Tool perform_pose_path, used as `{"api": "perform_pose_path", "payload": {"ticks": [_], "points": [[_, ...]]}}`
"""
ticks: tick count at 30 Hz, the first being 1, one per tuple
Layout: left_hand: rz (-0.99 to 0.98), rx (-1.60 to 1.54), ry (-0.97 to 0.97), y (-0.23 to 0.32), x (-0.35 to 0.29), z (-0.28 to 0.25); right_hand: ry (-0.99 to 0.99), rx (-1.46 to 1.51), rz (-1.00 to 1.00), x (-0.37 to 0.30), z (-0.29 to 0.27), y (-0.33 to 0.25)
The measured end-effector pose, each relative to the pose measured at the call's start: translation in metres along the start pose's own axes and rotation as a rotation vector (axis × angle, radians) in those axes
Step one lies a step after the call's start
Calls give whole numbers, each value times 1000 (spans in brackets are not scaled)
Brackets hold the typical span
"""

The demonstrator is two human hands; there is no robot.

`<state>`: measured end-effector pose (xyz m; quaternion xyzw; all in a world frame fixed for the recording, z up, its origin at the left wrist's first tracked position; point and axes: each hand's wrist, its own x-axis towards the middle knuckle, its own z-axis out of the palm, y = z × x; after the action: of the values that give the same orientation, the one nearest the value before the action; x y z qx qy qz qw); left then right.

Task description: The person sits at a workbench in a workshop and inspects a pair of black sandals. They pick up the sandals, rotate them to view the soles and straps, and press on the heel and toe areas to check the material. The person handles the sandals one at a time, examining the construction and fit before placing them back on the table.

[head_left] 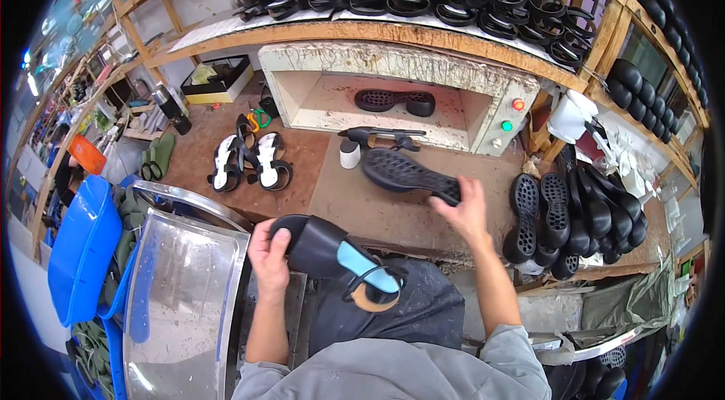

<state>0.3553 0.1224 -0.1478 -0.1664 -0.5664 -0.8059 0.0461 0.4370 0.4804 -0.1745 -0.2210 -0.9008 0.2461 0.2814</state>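
Sandal, black and broad-strapped (321,247) with pale-blue insole (356,258), is clasped by partly hidden left grip (269,258); long black perforated sole (404,172) is pinched over bench (355,207) by right grip (464,213), bench contact indiscernible.

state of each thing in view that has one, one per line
Black sandal, held at toe end by left hand
Black outsole, held at one end by right hand, honeycomb side showing
White cabinet, open at front
Second outsole, lying inside it
White-insoled sandals, standing side by side
Black-and-yellow box, open-topped
Blue basin, tilted
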Motion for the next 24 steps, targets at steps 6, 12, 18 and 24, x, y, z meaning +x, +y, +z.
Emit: {"api": "perform_pose_path", "payload": {"ticks": [6, 12, 18, 24], "points": [[-146, 94, -196, -13, -24, 8, -225, -84, -140, -14, 36, -11], [-467, 9, -337, -67, -55, 30, 15, 317, 199, 64, 2, 65], [-418, -44, -214, -45, -26, 29, -1056, 1148, 218, -30, 4, -21], [-297, -43, -270, -25, -2, 29, -1281, 1462, 396, -119, 39, -48]]}}
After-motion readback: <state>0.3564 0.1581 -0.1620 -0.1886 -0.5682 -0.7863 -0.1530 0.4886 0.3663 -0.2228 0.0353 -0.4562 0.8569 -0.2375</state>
